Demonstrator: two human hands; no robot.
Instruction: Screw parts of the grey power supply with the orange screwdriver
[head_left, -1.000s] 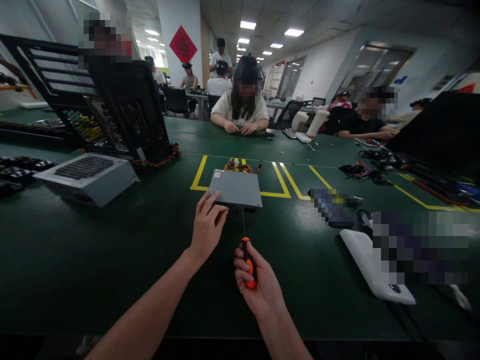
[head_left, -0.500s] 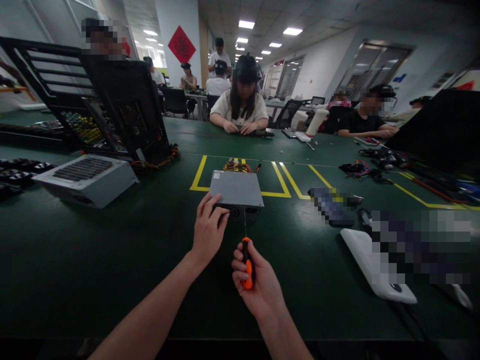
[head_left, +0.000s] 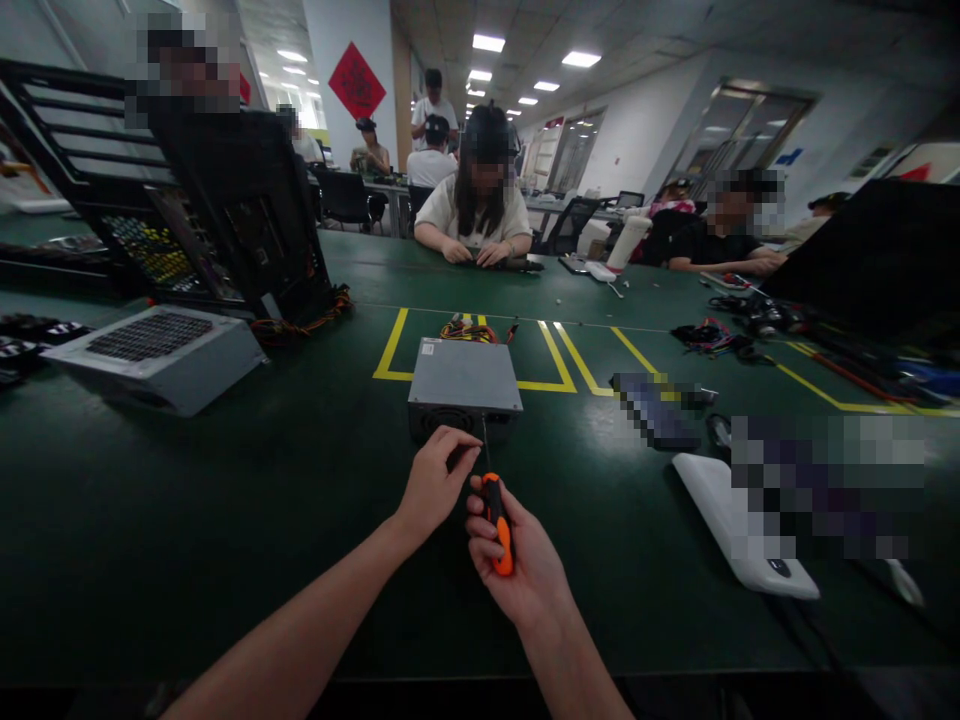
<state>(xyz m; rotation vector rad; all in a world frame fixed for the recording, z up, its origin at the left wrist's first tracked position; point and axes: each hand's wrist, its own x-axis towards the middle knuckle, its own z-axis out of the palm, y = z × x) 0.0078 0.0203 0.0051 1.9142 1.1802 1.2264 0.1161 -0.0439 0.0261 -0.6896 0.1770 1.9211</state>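
My right hand (head_left: pixel 521 550) is wrapped around the orange and black handle of a screwdriver (head_left: pixel 498 525), its thin shaft pointing away from me. The shaft's tip reaches the near face of a grey metal computer power supply (head_left: pixel 465 375). In front of that face, my left hand (head_left: pixel 439 475) has thumb and forefinger drawn together beside the shaft. Whether those fingertips pinch a small part or only touch the shaft is too small to make out. A dark fan grille shows on the near face, partly covered by my left fingers. Coloured cables (head_left: pixel 472 328) bunch behind the unit.
At the left stand a second power supply (head_left: pixel 161 360) and a black computer case (head_left: pixel 240 210). On the right lie a white power bank-like device (head_left: pixel 742 530) and tangled cables (head_left: pixel 720 340). Yellow tape (head_left: pixel 559 355) marks the green table (head_left: pixel 285 560). A person (head_left: pixel 480 200) sits opposite.
My left hand has left the power supply's top left edge and moved right, to the screwdriver shaft. The power supply's near face shows more now. My right hand keeps its grip.
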